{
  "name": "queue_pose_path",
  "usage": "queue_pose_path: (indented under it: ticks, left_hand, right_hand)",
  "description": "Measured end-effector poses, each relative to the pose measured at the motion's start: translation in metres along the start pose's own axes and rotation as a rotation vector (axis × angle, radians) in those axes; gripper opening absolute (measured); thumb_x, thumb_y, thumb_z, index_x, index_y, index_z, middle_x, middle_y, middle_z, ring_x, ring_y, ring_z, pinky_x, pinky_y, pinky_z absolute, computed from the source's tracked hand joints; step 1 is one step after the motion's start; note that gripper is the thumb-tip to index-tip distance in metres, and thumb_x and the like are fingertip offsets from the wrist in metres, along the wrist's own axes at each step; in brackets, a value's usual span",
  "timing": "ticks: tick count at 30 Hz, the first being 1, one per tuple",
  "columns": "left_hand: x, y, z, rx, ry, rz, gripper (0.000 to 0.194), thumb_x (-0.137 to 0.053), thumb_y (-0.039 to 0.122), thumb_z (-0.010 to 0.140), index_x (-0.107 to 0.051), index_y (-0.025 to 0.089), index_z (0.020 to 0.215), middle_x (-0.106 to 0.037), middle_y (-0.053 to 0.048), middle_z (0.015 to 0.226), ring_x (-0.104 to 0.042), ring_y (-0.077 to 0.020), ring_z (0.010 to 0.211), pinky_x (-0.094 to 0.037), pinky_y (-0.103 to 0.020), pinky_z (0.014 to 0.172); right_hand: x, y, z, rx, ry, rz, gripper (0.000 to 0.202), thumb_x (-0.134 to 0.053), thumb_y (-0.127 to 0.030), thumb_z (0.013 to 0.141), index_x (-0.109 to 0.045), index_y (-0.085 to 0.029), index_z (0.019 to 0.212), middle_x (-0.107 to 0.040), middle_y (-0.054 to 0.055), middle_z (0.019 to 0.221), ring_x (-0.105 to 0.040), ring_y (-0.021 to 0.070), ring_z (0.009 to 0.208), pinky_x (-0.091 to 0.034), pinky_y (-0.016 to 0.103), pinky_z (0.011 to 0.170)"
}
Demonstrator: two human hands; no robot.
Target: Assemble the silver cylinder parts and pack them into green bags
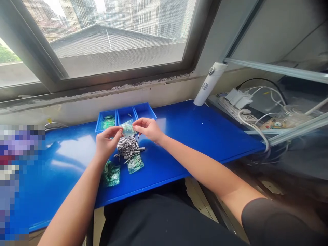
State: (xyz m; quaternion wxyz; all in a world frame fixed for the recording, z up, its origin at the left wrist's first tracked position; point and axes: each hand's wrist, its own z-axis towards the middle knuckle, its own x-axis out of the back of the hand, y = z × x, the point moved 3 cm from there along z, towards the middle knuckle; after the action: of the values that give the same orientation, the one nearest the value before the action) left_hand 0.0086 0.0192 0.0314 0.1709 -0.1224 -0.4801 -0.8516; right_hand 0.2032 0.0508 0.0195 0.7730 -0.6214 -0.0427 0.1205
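A small clear green plastic bag is stretched between my two hands, above the table. My left hand pinches its left edge, and my right hand pinches the right edge. Beneath the bag lies a loose pile of small silvery metal pins or rods. Close to me, a green bag with small parts inside touches the pile. More green bags lie beside it, partly behind my left forearm.
Behind my hands stands a blue three-compartment tray; green bags fill its left section, and a small metal piece lies in the middle one. A white flask stands at the back of the blue table, near power plugs and cables.
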Motion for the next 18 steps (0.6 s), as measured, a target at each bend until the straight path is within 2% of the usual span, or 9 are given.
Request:
queue_pose_path:
  ticks: [3, 6, 11, 15, 18]
  left_hand:
    - [-0.0010, 0.0001, 0.0007, -0.016, 0.017, -0.013, 0.020, -0.072, 0.032, 0.081, -0.073, 0.017, 0.094, -0.076, -0.005, 0.083, -0.072, -0.0154, 0.065, -0.058, -0.028, 0.064]
    - [-0.0019, -0.0004, 0.0010, 0.005, 0.019, -0.060, 0.030, -0.075, 0.031, 0.080, -0.069, 0.018, 0.107, -0.076, -0.004, 0.082, -0.071, -0.0145, 0.063, -0.057, -0.028, 0.064]
    - [-0.0017, -0.0015, 0.0013, 0.033, 0.005, -0.083, 0.046, -0.075, 0.030, 0.079, -0.065, 0.018, 0.122, -0.075, -0.003, 0.081, -0.069, -0.0137, 0.063, -0.056, -0.028, 0.063]
    - [0.0000, -0.0006, 0.0027, 0.026, -0.005, -0.077, 0.042, -0.073, 0.030, 0.080, -0.068, 0.017, 0.120, -0.073, -0.002, 0.078, -0.068, -0.0134, 0.062, -0.056, -0.028, 0.063]
    - [0.0013, 0.0002, 0.0037, 0.010, -0.006, -0.024, 0.026, -0.070, 0.032, 0.082, -0.074, 0.017, 0.103, -0.070, -0.001, 0.070, -0.066, -0.0131, 0.059, -0.054, -0.026, 0.058]
  right_hand:
    - [-0.0010, 0.0020, -0.0007, 0.005, -0.010, 0.001, 0.027, -0.079, -0.033, 0.066, -0.062, -0.017, 0.079, -0.067, 0.001, 0.077, -0.060, 0.0118, 0.069, -0.050, 0.025, 0.060]
    - [-0.0015, 0.0034, -0.0011, 0.000, -0.011, 0.004, 0.029, -0.079, -0.033, 0.067, -0.056, -0.018, 0.077, -0.065, 0.000, 0.076, -0.059, 0.0109, 0.067, -0.050, 0.026, 0.061]
    - [-0.0016, 0.0027, -0.0016, 0.003, -0.034, -0.055, 0.028, -0.077, -0.034, 0.070, -0.062, -0.017, 0.087, -0.065, 0.000, 0.076, -0.060, 0.0117, 0.069, -0.050, 0.027, 0.064]
    - [-0.0022, 0.0023, -0.0019, 0.015, -0.065, -0.082, 0.026, -0.076, -0.035, 0.071, -0.063, -0.017, 0.083, -0.066, 0.001, 0.078, -0.061, 0.0122, 0.070, -0.051, 0.028, 0.066]
    - [-0.0022, 0.0026, -0.0019, 0.024, -0.058, -0.088, 0.026, -0.076, -0.036, 0.071, -0.064, -0.016, 0.083, -0.067, 0.001, 0.079, -0.061, 0.0121, 0.070, -0.051, 0.028, 0.067]
